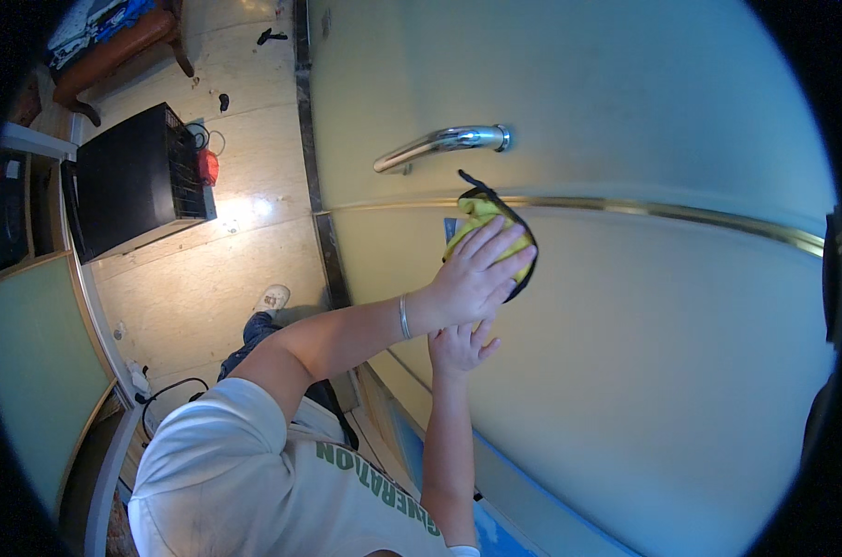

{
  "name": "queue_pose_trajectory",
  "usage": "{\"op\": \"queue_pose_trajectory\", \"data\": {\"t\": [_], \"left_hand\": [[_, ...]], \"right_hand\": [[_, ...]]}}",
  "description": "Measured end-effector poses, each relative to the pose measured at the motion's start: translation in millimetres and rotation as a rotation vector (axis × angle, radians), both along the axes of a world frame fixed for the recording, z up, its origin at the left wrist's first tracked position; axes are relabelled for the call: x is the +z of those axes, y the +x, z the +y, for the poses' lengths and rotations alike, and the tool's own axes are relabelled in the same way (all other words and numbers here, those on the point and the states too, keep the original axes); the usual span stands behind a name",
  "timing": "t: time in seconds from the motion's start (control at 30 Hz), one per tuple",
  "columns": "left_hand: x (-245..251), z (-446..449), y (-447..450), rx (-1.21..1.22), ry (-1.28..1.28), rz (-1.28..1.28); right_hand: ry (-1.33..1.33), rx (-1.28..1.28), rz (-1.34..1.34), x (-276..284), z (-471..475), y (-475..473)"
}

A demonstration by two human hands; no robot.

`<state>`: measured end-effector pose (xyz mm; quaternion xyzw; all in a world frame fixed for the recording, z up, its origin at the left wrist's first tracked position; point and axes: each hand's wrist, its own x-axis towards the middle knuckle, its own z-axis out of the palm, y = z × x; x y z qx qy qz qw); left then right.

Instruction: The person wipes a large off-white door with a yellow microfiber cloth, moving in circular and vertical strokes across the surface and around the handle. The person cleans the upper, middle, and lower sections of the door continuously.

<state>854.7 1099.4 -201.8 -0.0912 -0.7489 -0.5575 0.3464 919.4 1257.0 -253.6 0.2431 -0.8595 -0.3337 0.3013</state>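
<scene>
My left hand [480, 271], with a silver bangle [404, 317] at the wrist, presses a yellow cloth with black edging [478, 209] flat against a pale door panel [615, 334]. The cloth lies over part of a brass-coloured trim strip [588, 203]. A corner of a small blue label [451, 226] shows beside the cloth. Just below is my right hand [460, 348], empty and with its fingers apart, close to the panel; whether it touches cannot be told. Beyond the strip, a chrome lever handle [441, 145] juts from the door.
On the tiled floor [205, 278] stands a black box-shaped appliance [125, 181] with a wire grille and a red item [208, 167] beside it. A brown chair [114, 56] holds blue fabric. A pale green cabinet door [41, 369] and a black cable [174, 384] are at left.
</scene>
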Motion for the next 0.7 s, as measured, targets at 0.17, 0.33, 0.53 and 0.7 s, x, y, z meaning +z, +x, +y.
{"op": "queue_pose_trajectory", "data": {"t": [0.17,0.33,0.53,0.7], "left_hand": [[-21,0,7,0.063,0.179,-0.135],[-53,23,9,0.081,0.394,-0.275],[-105,33,5,0.155,0.632,-0.681],[-90,27,10,0.092,0.402,-0.414]], "right_hand": [[0.044,-0.025,0.008,7,-6,1],[0.022,-0.016,0.03,15,-13,0],[0.005,-0.012,0.032,18,-18,-1],[-0.012,0.009,0.023,17,-15,0]]}}
